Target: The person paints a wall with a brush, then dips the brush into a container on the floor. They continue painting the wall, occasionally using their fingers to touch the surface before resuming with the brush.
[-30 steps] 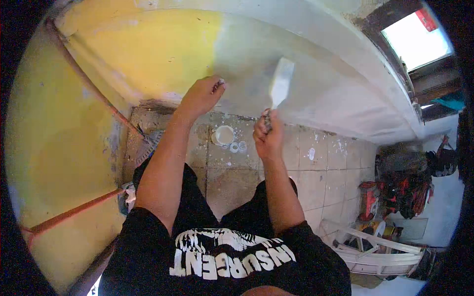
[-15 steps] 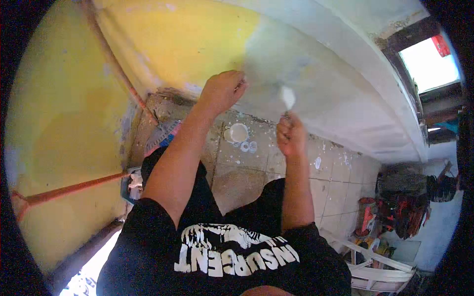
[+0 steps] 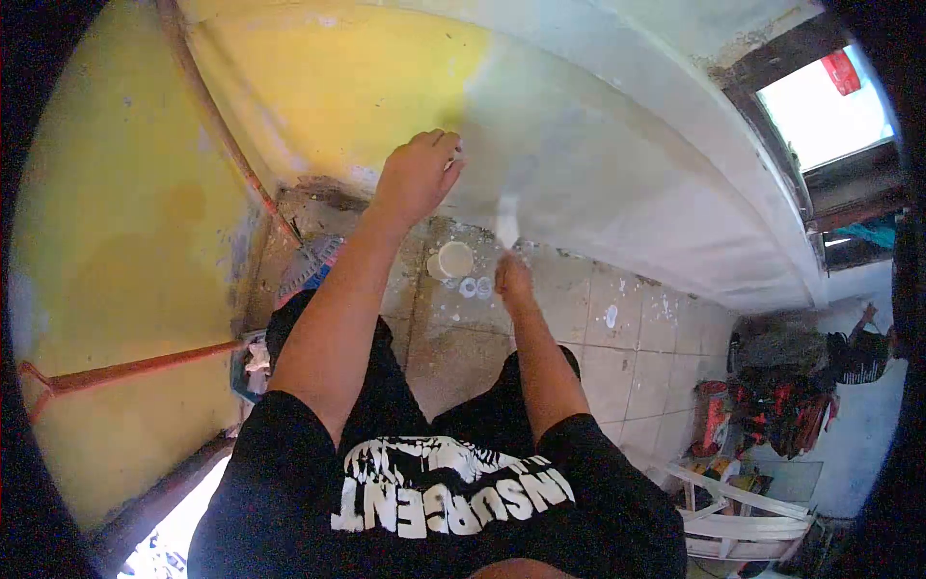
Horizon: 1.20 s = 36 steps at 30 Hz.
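Note:
My right hand point(image 3: 514, 280) is closed around the handle of a paintbrush point(image 3: 508, 224), its white head pointing up at the lower part of the wall. The brush is slightly smeared by motion. Higher and to the left, my left hand point(image 3: 421, 174) is curled in front of the wall, with a small whitish bit showing at its fingertips; I cannot tell what it is. The wall point(image 3: 598, 174) is whitish on the right and yellow on the left. Between my forearms, a round tub point(image 3: 455, 260) of pale paint stands on the floor, small white rings point(image 3: 469, 287) beside it.
White spatters mark the tiled floor point(image 3: 608, 362). An orange pipe point(image 3: 227, 145) runs down the left corner, and another point(image 3: 145, 365) crosses the left wall. A broom head point(image 3: 311, 265) lies by the corner. White slatted furniture point(image 3: 743, 521) and red items point(image 3: 786, 410) stand at right.
My right hand and the paintbrush have moved left and down, closer to the tub. My left hand has shifted slightly left. The view has turned a little.

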Motion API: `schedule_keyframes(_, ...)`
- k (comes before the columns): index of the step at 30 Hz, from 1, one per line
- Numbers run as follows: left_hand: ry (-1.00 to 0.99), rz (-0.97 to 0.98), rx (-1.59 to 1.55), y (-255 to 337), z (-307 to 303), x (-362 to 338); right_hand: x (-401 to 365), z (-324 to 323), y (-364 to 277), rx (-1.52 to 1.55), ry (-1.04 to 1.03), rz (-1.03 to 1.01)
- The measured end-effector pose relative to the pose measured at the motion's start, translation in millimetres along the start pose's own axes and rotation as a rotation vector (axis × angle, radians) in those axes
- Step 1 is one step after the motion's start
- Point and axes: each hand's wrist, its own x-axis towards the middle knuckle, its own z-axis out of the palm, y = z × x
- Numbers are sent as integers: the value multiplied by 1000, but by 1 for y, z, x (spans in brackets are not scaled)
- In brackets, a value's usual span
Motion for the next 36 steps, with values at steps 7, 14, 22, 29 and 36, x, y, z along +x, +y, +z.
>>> schedule_keyframes(7,-27,-38,-42,1,6,1,-19,18,-96,97,55,82)
schedule_keyframes(14,-178,-164,-40,5,4,2,-163,63,-256,341,-75,-208)
schedule_keyframes(22,56,-94,124,-12,13,0,-32,45,-89,252,70,-250)
schedule_keyframes(29,173,-169,20,-13,9,3,36,-21,60,-226,-26,129)
schedule_keyframes(36,132,-200,-10,-20,20,3,41,-12,43,170,109,316)
